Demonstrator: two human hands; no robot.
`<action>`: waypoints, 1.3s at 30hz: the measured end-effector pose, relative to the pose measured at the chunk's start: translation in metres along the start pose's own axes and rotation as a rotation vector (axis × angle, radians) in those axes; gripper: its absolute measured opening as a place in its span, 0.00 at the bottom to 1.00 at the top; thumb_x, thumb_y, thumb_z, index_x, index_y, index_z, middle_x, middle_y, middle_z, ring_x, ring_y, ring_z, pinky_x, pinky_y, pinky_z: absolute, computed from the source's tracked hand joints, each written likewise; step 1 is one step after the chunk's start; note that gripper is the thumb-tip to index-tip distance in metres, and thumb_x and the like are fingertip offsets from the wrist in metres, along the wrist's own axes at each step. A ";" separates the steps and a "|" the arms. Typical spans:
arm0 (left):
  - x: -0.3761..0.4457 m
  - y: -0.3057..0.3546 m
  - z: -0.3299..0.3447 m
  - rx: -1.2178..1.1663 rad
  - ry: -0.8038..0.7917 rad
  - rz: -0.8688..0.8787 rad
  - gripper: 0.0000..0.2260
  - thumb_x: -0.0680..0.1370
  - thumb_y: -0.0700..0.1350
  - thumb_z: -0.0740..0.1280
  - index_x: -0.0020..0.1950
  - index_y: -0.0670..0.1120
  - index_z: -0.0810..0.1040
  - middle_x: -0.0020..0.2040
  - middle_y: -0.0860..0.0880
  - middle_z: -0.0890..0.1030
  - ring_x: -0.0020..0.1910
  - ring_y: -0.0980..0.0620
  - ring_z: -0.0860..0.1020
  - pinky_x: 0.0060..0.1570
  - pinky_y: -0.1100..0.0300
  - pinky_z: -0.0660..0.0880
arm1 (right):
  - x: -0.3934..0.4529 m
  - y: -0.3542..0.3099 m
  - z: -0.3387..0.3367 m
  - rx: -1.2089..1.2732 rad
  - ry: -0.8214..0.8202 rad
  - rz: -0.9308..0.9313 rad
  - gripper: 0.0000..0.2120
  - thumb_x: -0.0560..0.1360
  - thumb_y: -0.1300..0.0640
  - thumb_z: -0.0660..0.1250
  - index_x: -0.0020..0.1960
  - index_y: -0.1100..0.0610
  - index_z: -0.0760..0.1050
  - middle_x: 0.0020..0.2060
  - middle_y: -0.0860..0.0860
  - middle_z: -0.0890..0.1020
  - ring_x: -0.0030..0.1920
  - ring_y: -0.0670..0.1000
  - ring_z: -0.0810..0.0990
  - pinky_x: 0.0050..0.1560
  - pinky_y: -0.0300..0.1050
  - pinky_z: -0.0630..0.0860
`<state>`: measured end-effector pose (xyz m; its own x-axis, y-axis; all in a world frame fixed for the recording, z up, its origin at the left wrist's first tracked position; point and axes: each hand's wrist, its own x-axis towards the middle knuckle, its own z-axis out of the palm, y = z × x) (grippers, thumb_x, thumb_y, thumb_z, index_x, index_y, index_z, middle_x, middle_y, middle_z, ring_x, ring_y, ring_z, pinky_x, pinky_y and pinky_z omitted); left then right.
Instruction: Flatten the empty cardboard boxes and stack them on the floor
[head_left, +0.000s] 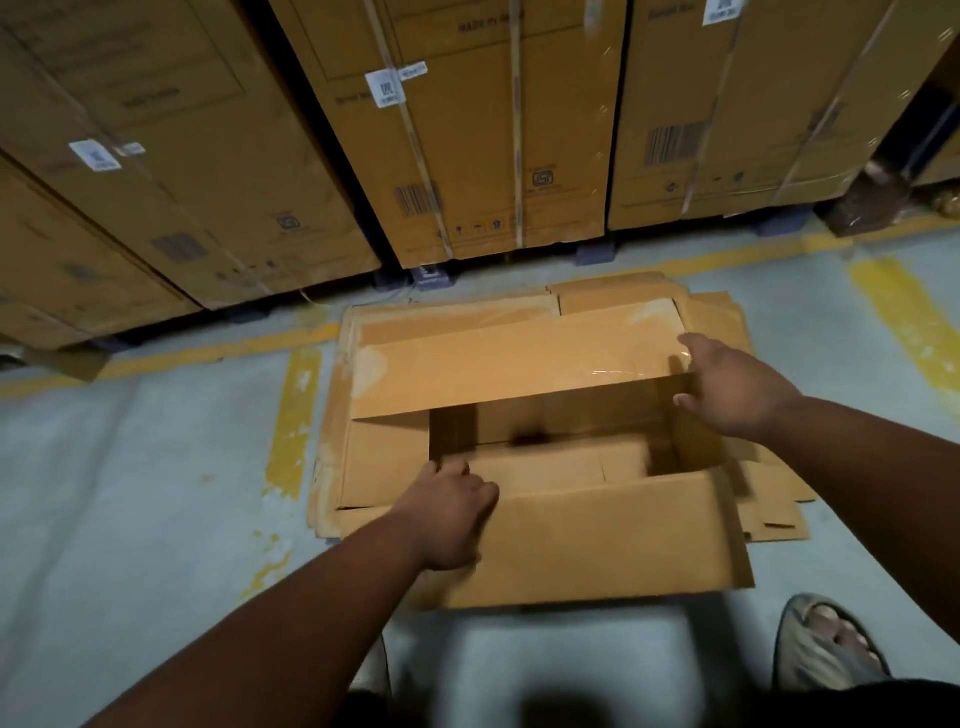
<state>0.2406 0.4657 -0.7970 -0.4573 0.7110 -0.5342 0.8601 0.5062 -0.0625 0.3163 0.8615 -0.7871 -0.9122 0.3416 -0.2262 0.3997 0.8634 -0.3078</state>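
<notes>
head view: left hand (451, 514) curled on open box (597, 535) near-left rim, right hand (727, 389) fingers spread on far flap (519, 364)

This is looking like a warehouse or storage depot. Beyond the right hand (732, 387), tall brown corrugated cartons (498, 130) are standing in a close row, each strapped with pale plastic bands (515, 124) and carrying white barcode stickers (385, 88), printed barcodes and handling symbols. They are sitting raised on dark blue pallet feet (595, 253). The smooth grey concrete floor (145, 457) is bearing worn yellow painted lines (293, 421), marking bays to the left of the left hand (447, 512) and to the right of the right hand. Under both hands, flattened brown cardboard sheets (774, 514) are lying piled on the floor.
</notes>
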 end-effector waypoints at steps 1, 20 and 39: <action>0.004 -0.006 0.000 0.015 -0.100 -0.004 0.32 0.74 0.66 0.74 0.71 0.53 0.70 0.67 0.47 0.81 0.75 0.40 0.66 0.75 0.33 0.61 | 0.001 0.003 0.000 0.008 0.018 -0.028 0.31 0.81 0.53 0.76 0.78 0.51 0.64 0.65 0.58 0.82 0.57 0.58 0.83 0.57 0.58 0.82; -0.040 -0.041 -0.042 0.390 -0.020 -0.446 0.46 0.81 0.77 0.40 0.67 0.49 0.86 0.77 0.44 0.70 0.78 0.33 0.59 0.75 0.24 0.45 | 0.012 0.024 0.011 -0.278 -0.054 -0.230 0.40 0.86 0.41 0.63 0.87 0.37 0.39 0.69 0.52 0.73 0.56 0.50 0.74 0.50 0.47 0.79; -0.060 -0.239 0.106 -1.135 0.166 -1.189 0.35 0.74 0.72 0.74 0.71 0.51 0.72 0.65 0.41 0.79 0.63 0.36 0.81 0.61 0.35 0.81 | 0.046 -0.047 0.064 0.040 -0.115 -0.109 0.45 0.78 0.26 0.65 0.88 0.43 0.54 0.88 0.44 0.48 0.79 0.60 0.71 0.72 0.60 0.76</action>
<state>0.0866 0.2509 -0.8392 -0.7792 -0.3078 -0.5461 -0.5267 0.7938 0.3041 0.2615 0.8127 -0.8420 -0.9349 0.1997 -0.2934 0.3041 0.8770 -0.3722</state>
